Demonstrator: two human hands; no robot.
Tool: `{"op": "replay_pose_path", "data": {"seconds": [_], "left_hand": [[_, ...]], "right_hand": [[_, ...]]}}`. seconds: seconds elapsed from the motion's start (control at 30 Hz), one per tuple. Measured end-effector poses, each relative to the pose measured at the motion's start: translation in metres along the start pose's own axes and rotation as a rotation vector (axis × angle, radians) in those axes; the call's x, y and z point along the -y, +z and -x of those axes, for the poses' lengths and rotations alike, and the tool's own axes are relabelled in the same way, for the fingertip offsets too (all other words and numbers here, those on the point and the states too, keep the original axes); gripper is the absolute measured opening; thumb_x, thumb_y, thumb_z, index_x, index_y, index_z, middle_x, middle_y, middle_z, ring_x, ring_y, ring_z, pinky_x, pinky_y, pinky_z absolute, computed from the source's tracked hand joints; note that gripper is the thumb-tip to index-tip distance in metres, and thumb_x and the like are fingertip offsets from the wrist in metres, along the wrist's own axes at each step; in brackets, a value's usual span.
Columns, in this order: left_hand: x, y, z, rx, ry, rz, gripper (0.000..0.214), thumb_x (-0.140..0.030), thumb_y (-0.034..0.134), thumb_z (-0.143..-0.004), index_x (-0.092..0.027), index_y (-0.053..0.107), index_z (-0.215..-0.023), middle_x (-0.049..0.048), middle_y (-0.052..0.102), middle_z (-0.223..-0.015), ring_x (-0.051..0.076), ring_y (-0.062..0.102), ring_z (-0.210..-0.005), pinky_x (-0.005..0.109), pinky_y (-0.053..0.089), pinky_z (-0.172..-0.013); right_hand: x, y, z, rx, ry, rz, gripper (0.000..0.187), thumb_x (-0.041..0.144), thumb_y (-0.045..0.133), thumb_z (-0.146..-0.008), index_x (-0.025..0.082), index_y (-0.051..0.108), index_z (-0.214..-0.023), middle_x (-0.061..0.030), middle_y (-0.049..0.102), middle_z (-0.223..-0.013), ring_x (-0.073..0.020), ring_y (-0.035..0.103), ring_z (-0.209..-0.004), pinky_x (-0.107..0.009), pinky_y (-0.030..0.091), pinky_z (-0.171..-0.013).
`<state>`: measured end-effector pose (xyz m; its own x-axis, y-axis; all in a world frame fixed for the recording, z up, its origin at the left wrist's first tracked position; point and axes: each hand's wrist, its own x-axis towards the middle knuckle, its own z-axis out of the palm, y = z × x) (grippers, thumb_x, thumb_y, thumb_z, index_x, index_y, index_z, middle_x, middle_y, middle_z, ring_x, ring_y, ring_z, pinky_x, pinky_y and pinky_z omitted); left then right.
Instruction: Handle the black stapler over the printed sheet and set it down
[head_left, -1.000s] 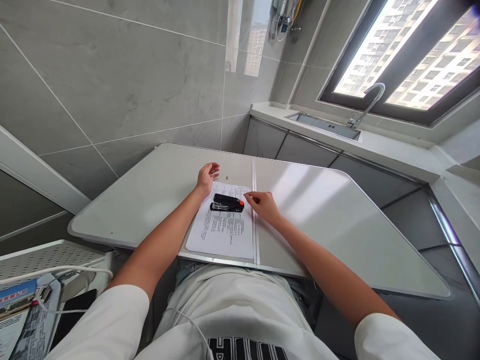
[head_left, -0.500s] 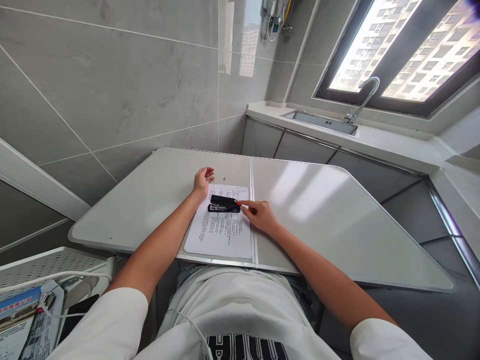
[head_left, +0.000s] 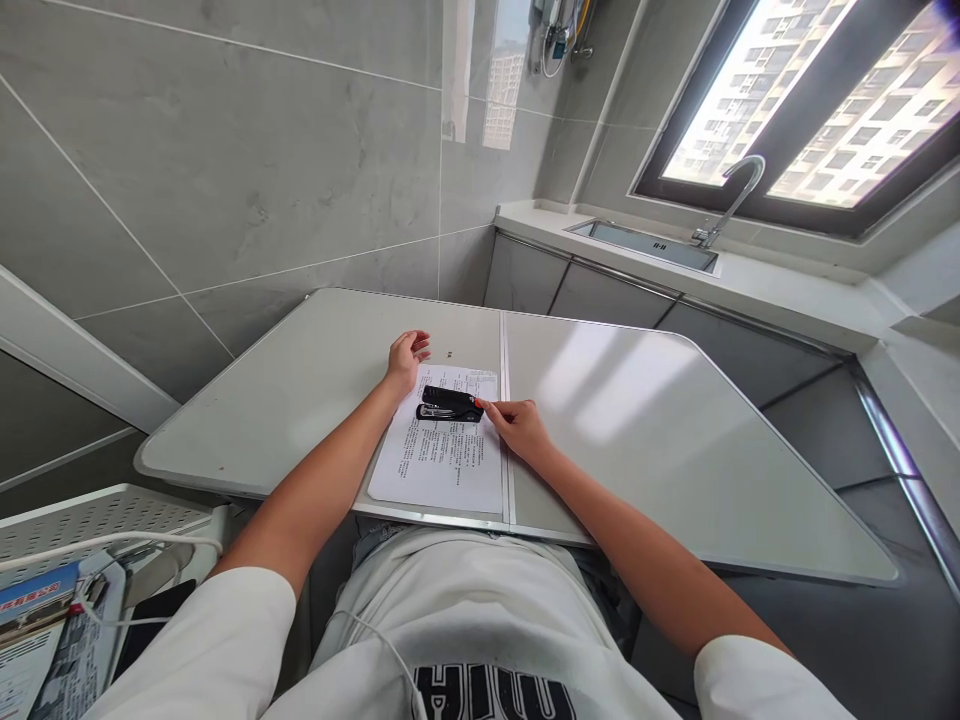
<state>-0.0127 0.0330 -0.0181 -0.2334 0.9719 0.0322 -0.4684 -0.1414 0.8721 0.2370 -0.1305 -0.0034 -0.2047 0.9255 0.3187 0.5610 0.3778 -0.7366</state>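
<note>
Black stapler [head_left: 448, 403], lying on a printed sheet [head_left: 442, 485] just beyond the tips of your right fingers, in the head view, the only one there is. Its two arms spread apart at the end away from those fingers, and a small red part shows at the end they touch.

Your right hand [head_left: 521, 425] reaches in over the table seam, index finger extended and the others curled under. A second ago those fingertips are just short of the stapler; now they are on its red end. That contact seems to mean the reach is over and the handling has begun, though the stapler looks to lie about where it was on the page. Whether thumb and finger pinch the end or merely rest there, you cannot tell from here.

Your left hand [head_left: 409, 350] rests past the far corner of the sheet, fingers loosely bent and partly spread, with nothing visible in them. It is apart from the stapler, and has barely shifted.

The pale table [head_left: 622, 450] spreads to either side of your fingers. Well beyond your right fingers stand a sink tap [head_left: 750, 175] and a window [head_left: 847, 130].
</note>
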Motion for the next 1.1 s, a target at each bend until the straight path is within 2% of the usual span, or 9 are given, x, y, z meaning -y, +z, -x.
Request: {"op": "replay_pose_path", "data": {"seconds": [0.3,0.43,0.5,0.57,0.63,0.73,0.87,0.97,1.1], "left_hand": [[-0.001,-0.002,-0.002,-0.011,-0.015,0.012,0.015,-0.034,0.067,-0.086,-0.019,0.071,-0.085,0.0116,0.076,-0.106,0.02,0.068,-0.092,0.031,0.052,-0.074],[-0.002,-0.002,-0.003,-0.026,-0.03,0.022,0.016,-0.035,0.068,-0.085,-0.019,0.07,-0.085,0.012,0.077,-0.104,0.021,0.07,-0.093,0.032,0.053,-0.075],[-0.002,-0.002,-0.004,-0.035,-0.04,0.025,0.015,-0.034,0.068,-0.085,-0.019,0.07,-0.084,0.0119,0.077,-0.103,0.021,0.07,-0.093,0.032,0.053,-0.075],[-0.001,-0.002,-0.005,-0.036,-0.048,0.027,0.015,-0.034,0.067,-0.085,-0.019,0.07,-0.084,0.0118,0.077,-0.104,0.021,0.07,-0.093,0.032,0.052,-0.074],[-0.001,-0.002,-0.005,-0.034,-0.051,0.03,0.015,-0.033,0.066,-0.085,-0.019,0.071,-0.084,0.0117,0.077,-0.105,0.021,0.069,-0.092,0.031,0.052,-0.074],[-0.001,-0.002,-0.004,-0.039,-0.048,0.032,0.016,-0.035,0.066,-0.086,-0.019,0.071,-0.085,0.0114,0.077,-0.107,0.02,0.069,-0.092,0.03,0.052,-0.074],[-0.003,-0.002,-0.004,-0.041,-0.059,0.038,0.017,-0.035,0.065,-0.087,-0.019,0.071,-0.087,0.0115,0.077,-0.11,0.019,0.069,-0.092,0.03,0.052,-0.074],[-0.004,-0.001,-0.004,-0.039,-0.085,0.035,0.018,-0.037,0.065,-0.087,-0.02,0.07,-0.088,0.0118,0.077,-0.108,0.021,0.07,-0.094,0.031,0.052,-0.074],[-0.009,0.0,-0.004,-0.034,-0.071,0.072,0.018,-0.037,0.065,-0.087,-0.02,0.069,-0.09,0.0116,0.077,-0.111,0.023,0.071,-0.101,0.033,0.053,-0.079]], "right_hand": [[-0.003,0.002,-0.001,0.006,0.01,-0.036,0.065,0.068,0.054,-0.1,0.017,0.075,-0.066,0.0011,0.024,-0.063,-0.0116,0.02,-0.06,-0.028,0.02,-0.056],[-0.003,-0.001,-0.002,0.0,-0.021,-0.039,0.056,0.063,0.055,-0.102,0.018,0.083,-0.083,0.003,0.029,-0.058,-0.0107,0.025,-0.055,-0.029,0.024,-0.055],[-0.001,-0.003,-0.007,-0.03,-0.052,-0.025,0.047,0.058,0.059,-0.101,0.02,0.084,-0.094,0.0033,0.04,-0.056,-0.0113,0.034,-0.054,-0.028,0.031,-0.056],[0.004,-0.004,-0.016,-0.058,-0.104,0.001,0.036,0.054,0.066,-0.098,0.022,0.083,-0.104,0.0007,0.058,-0.066,-0.0139,0.049,-0.061,-0.029,0.041,-0.062],[0.01,-0.003,-0.027,-0.031,-0.176,0.026,0.034,0.049,0.074,-0.093,0.024,0.079,-0.115,-0.0042,0.072,-0.088,-0.0184,0.062,-0.078,-0.031,0.05,-0.073],[0.019,0.007,-0.043,0.109,-0.266,0.074,0.045,0.042,0.084,-0.086,0.026,0.073,-0.126,-0.0077,0.075,-0.11,-0.0235,0.066,-0.1,-0.036,0.053,-0.087],[0.028,0.022,-0.053,0.249,-0.279,0.12,0.035,0.025,0.08,-0.087,0.024,0.074,-0.122,-0.0051,0.077,-0.107,-0.0221,0.069,-0.097,-0.036,0.052,-0.09],[0.032,0.027,-0.054,0.253,-0.227,0.118,0.029,0.021,0.077,-0.087,0.023,0.076,-0.116,-0.0034,0.079,-0.1,-0.0207,0.07,-0.088,-0.034,0.052,-0.083],[0.036,0.023,-0.056,0.227,-0.191,0.096,0.029,0.021,0.081,-0.082,0.025,0.078,-0.111,-0.0025,0.08,-0.101,-0.0224,0.072,-0.091,-0.035,0.052,-0.086]]}}
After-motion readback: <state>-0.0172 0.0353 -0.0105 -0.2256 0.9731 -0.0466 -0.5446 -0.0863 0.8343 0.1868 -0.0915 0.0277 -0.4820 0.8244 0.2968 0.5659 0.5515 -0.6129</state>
